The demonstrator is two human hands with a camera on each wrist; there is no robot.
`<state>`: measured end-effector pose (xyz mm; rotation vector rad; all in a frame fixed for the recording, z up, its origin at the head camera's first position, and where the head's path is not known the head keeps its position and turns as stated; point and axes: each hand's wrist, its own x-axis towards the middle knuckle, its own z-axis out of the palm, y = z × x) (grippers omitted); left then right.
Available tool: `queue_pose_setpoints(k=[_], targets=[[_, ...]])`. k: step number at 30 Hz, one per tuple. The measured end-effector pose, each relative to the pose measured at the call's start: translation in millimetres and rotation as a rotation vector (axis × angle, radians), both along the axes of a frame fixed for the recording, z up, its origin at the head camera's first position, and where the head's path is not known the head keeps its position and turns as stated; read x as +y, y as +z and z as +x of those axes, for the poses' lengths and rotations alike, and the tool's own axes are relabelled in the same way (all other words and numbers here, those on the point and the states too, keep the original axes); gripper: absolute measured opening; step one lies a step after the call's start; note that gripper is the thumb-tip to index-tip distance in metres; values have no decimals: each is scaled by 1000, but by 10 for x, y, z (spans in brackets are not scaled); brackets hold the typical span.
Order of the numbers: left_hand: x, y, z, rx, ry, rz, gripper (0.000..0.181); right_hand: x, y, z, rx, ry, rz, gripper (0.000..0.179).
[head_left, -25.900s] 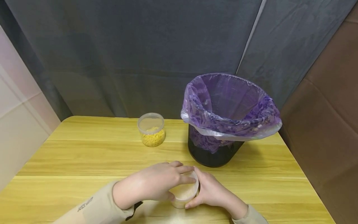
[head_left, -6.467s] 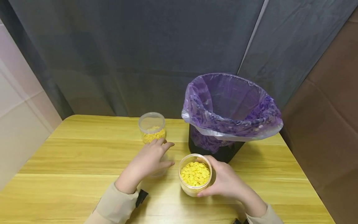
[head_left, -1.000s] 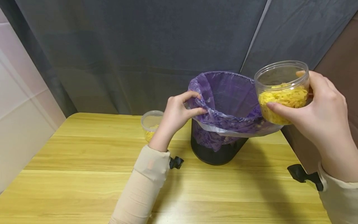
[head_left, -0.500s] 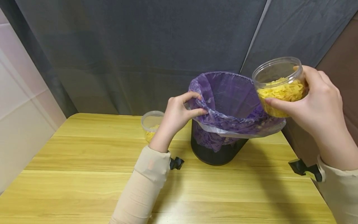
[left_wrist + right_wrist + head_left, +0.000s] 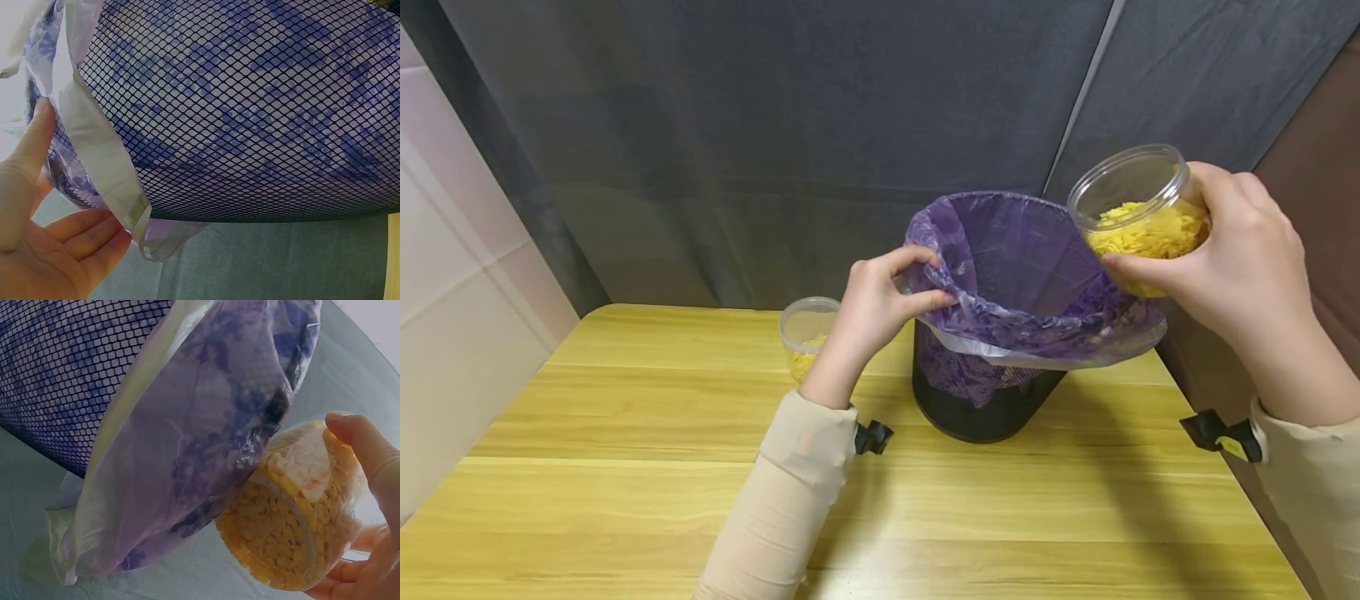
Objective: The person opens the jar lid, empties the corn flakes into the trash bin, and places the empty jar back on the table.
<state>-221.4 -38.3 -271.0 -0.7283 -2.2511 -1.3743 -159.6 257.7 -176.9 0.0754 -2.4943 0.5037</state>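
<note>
My left hand (image 5: 880,300) pinches the left rim of a black mesh wastebasket (image 5: 977,418) through its purple bin liner (image 5: 1030,333). In the left wrist view, the thumb is outside the liner's folded edge (image 5: 103,144) and the other fingers lie lower along it. My right hand (image 5: 1243,250) grips a clear, lidless plastic jar (image 5: 1142,237), part-filled with small yellow flakes. Its mouth tips left toward the basket's opening, above the right rim. From the right wrist view, the jar's flake-covered base (image 5: 265,537) shows close beside the liner.
A second clear jar (image 5: 805,321) with yellow pieces stands on the wooden table (image 5: 647,433), partly hidden by my left forearm. A grey curtain (image 5: 737,150) hangs behind the table. Brown cloth (image 5: 1322,242) hangs at the right.
Earlier, both hands were at the lidded jar on the table; later it stood there lidless. Over the last second the raised jar moves left and up, tipping further; my left hand stays put.
</note>
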Motion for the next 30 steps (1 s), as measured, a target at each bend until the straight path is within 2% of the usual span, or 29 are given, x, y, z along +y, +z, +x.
queue_pose_setpoints(k=[7, 20, 30], targets=[[1, -12, -5, 3, -1, 5, 36, 8, -5, -49, -2, 23, 30, 84], [7, -25, -7, 10, -4, 21, 37, 19, -29, -107, 76, 73, 90, 91], [11, -30, -1, -1, -13, 34, 36, 17, 0, -131, 52, 72, 108, 98]])
